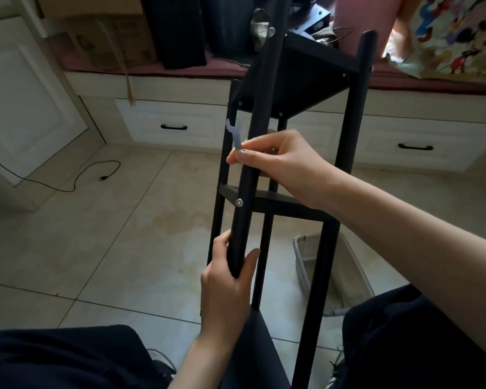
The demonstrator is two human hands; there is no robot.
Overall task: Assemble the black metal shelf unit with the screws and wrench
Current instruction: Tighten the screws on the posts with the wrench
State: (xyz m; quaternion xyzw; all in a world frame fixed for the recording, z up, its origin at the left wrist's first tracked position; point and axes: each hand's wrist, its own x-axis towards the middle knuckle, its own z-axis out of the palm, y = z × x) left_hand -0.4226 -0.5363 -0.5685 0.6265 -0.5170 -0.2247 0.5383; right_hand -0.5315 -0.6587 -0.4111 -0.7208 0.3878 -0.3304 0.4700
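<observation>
The black metal shelf unit (298,113) is tipped over toward me, lying across my lap with its far end up near the edge of the window seat (152,80), so I'm looking along its length. Most of it looks done already: four poles are on, and I can see at least two shelf panels fixed between them, one far up and one about midway.

My left hand (227,279) is wrapped around the lower part of the nearest pole (253,153), fingers and thumb curled round it, holding it steady. My right hand (275,161) pinches the small flat wrench (234,134) between thumb and fingertips, open jaw end pointing up, right beside that same pole. The wrench isn't on any screw right now.

On this pole there's a silver screw (239,202) seated at the middle shelf and another screw head (271,30) at the far end. Both look in, though I can't tell from here if they're fully tight.

My guess is I'm in the tightening phase on this last pole. What's left: probably snugging these screws and whatever joint sits near my lap, which is hidden. A wire basket (331,276) sits on the tile floor (96,234) behind the frame.
</observation>
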